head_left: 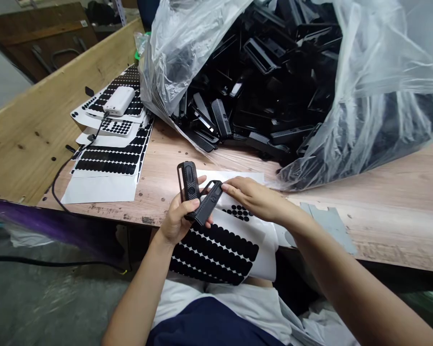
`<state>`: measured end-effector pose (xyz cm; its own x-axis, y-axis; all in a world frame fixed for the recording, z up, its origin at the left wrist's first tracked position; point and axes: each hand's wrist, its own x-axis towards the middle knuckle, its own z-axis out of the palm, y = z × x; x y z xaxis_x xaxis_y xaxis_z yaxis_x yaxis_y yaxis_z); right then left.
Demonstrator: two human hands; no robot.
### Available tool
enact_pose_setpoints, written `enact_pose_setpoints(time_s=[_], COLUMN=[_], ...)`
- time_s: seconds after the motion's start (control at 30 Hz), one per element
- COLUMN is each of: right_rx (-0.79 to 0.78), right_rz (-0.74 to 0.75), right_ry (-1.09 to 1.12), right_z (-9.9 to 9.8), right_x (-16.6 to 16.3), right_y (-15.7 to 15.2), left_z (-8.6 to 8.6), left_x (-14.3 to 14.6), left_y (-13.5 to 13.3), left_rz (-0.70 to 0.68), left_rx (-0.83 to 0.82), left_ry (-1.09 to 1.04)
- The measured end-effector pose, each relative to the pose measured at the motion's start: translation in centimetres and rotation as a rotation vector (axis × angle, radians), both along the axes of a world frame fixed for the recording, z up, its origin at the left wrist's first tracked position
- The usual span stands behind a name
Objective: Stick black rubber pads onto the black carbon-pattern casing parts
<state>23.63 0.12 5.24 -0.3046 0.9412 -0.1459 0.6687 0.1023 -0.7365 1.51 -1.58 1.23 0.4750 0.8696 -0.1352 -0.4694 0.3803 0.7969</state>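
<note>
My left hand is closed around two black plastic parts with a ribbed, carbon-like texture. One textured part stands nearly upright with an open slot along its side. The other part lies slantwise across the fingers, its upper end pointing right. At that upper end, my right hand has its fingertips held together against the part; whether something small is between them is hidden. Beneath both hands, a white sheet of black round stickers hangs over the table edge toward my lap.
A large clear plastic bag full of black plastic parts lies open at the back. On the left, more sticker sheets carry a white power bank with a black cable. A wooden board borders the table; grey flat pieces lie right.
</note>
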Motion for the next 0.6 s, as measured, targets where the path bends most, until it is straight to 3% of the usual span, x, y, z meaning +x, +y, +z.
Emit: enact_pose_setpoints(time_s=[0.17,0.37,0.5,0.6], right_rx=[0.059,0.062,0.059,0.116], right_rz=[0.005,-0.003,0.003,-0.086], right_ry=[-0.076,-0.216,-0.208,-0.234], right_z=[-0.7,-2.3,-1.9,-1.5], right_x=[0.5,-0.1,0.2,1.1], right_y=[0.1,0.1,-0.1,0.8], left_z=[0.0,-0.2,-0.3,-0.4], left_x=[0.1,0.0,-0.3,-0.6], left_y=[-0.1,0.0,-0.1,-0.1], left_rz=[-0.026,0.073,0.091,0.092], left_rx=[0.044,0.043,-0.013,-0.030], left_ry=[-0.002,-0.124,-0.204,-0.212])
